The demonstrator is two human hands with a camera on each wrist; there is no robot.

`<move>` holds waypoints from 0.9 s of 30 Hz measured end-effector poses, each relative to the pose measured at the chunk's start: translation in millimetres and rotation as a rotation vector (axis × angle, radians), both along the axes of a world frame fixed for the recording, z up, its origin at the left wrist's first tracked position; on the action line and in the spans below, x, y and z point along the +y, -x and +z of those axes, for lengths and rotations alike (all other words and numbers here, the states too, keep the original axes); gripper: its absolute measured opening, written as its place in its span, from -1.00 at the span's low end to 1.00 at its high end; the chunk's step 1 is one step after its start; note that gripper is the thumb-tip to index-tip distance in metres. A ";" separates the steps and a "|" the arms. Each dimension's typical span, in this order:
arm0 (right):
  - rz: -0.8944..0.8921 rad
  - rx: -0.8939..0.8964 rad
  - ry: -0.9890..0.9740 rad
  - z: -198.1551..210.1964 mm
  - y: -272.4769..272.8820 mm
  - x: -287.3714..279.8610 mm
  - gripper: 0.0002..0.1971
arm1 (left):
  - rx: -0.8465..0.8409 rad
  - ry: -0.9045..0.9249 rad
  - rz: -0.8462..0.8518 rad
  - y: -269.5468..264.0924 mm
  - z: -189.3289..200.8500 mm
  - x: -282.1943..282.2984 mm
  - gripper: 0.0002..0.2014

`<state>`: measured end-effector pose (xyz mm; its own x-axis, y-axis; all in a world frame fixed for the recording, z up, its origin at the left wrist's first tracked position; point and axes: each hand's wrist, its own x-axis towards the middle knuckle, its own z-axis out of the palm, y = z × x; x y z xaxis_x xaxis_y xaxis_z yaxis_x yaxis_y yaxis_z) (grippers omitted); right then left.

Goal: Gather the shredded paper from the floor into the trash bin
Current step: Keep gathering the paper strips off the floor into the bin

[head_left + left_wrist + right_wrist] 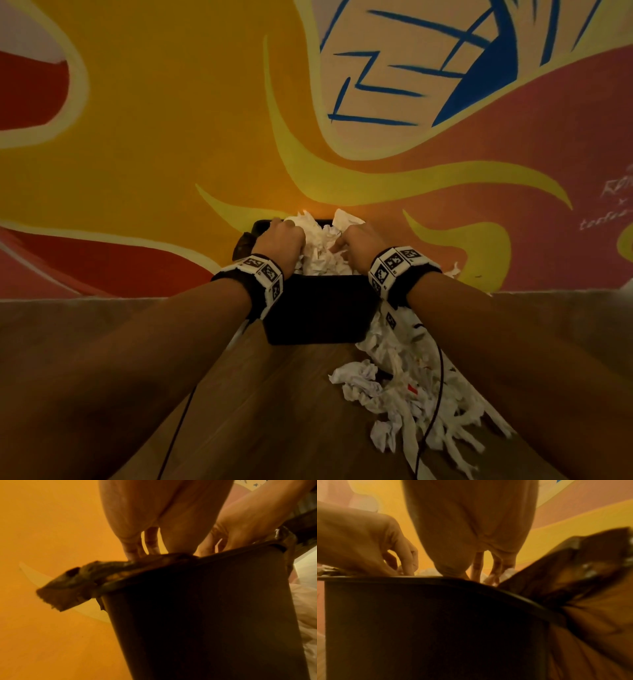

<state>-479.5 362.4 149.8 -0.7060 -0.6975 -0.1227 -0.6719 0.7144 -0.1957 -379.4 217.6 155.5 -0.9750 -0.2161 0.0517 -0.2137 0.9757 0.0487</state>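
Pressing down at the bin [320, 308], both hands work a mound of paper [320, 246] that stands above the rim. The left hand [282, 241] has its fingers [132, 550] curled down into the wad at the bin's left edge; the right hand [359, 245] does the same at the right edge, fingers [496, 566] sunk in white scraps. Each looks to be clutching paper, though how firmly is hard to tell.

Much is still on the floor [274, 394]: a loose heap [407, 394] lies just beside the bin's right wall, with strips trailing up against it. A thin cable [436, 394] crosses that heap.

The risks, as I judge them: the bin seems nearly full, so pushing unevenly could tip it or spill scraps back over the rim. The dark liner [573, 563] flares loose at the corner and might slip inside. Scooping the heap could snag the cable.
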 end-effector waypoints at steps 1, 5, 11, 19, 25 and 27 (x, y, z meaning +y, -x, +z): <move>-0.021 -0.018 0.022 0.7 -0.4 -2.0 -0.58 | -0.018 -0.034 0.002 2.3 0.9 -0.5 -0.85; -0.037 0.046 0.045 -0.3 -2.2 -6.8 -0.67 | -0.095 -0.063 0.020 7.2 2.6 3.1 -0.81; -0.006 -0.038 -0.052 -7.5 0.7 -3.9 -0.70 | -0.341 -0.119 -0.009 10.9 2.0 11.3 -0.72; -0.053 -0.112 -0.147 -16.5 -0.4 -8.2 -0.65 | -0.587 -0.174 -0.004 13.6 3.5 18.1 -0.54; -0.190 -0.344 -0.041 -20.2 2.0 -16.2 -0.55 | -0.629 -0.288 0.000 10.3 3.6 15.8 -0.52; -0.165 -0.381 -0.051 -19.1 1.9 -13.4 -0.56 | -0.639 -0.270 -0.018 7.5 6.8 13.2 -0.55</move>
